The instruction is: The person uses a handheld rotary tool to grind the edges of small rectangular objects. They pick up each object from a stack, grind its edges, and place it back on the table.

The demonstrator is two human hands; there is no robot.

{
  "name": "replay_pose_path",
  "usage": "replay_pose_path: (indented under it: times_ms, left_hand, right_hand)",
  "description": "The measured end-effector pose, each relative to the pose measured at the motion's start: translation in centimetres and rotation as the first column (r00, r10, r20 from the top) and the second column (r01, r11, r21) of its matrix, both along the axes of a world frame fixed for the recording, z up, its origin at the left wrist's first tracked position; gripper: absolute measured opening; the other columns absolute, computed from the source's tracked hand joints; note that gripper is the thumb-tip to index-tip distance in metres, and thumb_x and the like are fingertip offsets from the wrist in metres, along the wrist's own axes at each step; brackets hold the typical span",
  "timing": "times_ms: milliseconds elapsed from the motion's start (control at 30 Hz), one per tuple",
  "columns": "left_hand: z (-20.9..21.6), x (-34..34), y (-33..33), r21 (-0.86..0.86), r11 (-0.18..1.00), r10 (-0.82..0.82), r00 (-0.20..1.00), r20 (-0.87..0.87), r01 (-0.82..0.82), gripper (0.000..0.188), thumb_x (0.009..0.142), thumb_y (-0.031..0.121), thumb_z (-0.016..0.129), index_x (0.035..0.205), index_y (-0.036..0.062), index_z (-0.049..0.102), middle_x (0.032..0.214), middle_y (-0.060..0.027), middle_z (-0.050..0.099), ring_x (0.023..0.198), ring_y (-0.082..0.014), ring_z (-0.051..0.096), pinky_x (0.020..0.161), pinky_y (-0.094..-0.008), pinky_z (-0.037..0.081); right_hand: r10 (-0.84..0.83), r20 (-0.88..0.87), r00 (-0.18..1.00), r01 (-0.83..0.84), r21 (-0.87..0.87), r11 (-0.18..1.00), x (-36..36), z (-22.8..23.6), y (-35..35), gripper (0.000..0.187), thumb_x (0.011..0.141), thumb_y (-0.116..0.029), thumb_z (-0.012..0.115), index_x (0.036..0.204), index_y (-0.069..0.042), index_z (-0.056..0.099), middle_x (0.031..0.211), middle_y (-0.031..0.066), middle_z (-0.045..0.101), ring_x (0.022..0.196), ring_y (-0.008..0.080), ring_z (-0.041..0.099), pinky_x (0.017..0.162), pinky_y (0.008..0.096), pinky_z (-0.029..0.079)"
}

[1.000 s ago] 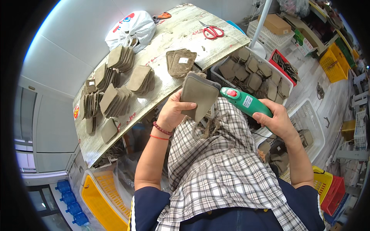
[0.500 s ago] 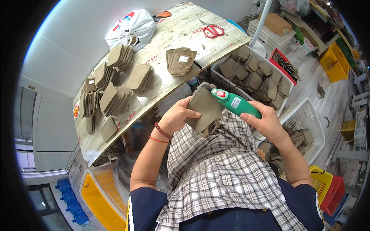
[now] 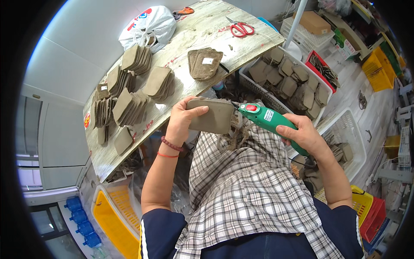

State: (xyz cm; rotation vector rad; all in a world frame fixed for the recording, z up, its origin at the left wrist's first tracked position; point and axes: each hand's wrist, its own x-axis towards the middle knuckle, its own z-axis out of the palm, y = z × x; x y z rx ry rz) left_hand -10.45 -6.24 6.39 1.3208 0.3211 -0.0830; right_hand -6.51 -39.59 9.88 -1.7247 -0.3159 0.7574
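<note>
Gripping a pad [image 3: 210,115] in my left hand [image 3: 183,121], right hand [image 3: 304,134] clasping the cutter [image 3: 269,121]; beyond the pad, stacks [image 3: 129,95] crowd the table [image 3: 198,34].

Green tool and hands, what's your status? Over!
Left hand gripping tan fabric piece. Right hand holding green tool, tip at the piece's edge. Nothing in the way.

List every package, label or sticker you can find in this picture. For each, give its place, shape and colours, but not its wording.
Plastic bag: far end of the table, white, crumpled, with red and blue print.
Tool label: small white rectangle on the green power tool in the right hand.
White tag: small rectangle on the top grey-brown pad of a table stack.
Round sticker: table's left edge, red and yellow.
Cardboard box: brown, on a white basket.
</note>
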Motion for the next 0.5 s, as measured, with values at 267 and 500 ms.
replay_pose_path:
  times_ms: [267, 500]
  left_hand:
    - [0.7, -0.2, 0.3, 0.083, 0.986, -0.148, 0.989, -0.008, 0.148, 0.021, 0.082, -0.002, 0.068, 0.101, 0.0024, 0.062, 0.091, -0.0033, 0.068, 0.078, -0.0086, 0.063, 0.073, -0.0231, 0.051]
    - [1.3, -0.4, -1.0, 0.229, 0.935, -0.272, 0.962, -0.021, 0.27, 0.028, 0.079, -0.003, 0.07, 0.105, 0.001, 0.061, 0.093, -0.0014, 0.067, 0.081, -0.0068, 0.062, 0.075, -0.0222, 0.05]
  right_hand:
    - [0.069, -0.036, 0.997, -0.07, -0.013, 0.997, 0.4, -0.1, -0.2, 0.034, 0.086, -0.03, 0.07, 0.1, 0.001, 0.064, 0.07, 0.0005, 0.059, 0.06, 0.0059, 0.053, 0.053, 0.0228, 0.045]
    - [0.1, -0.015, 0.995, -0.101, -0.038, 0.994, 0.1, -0.1, 0.3, 0.034, 0.086, -0.029, 0.071, 0.1, 0.0, 0.064, 0.069, 0.0002, 0.058, 0.058, 0.0053, 0.052, 0.052, 0.0218, 0.044]
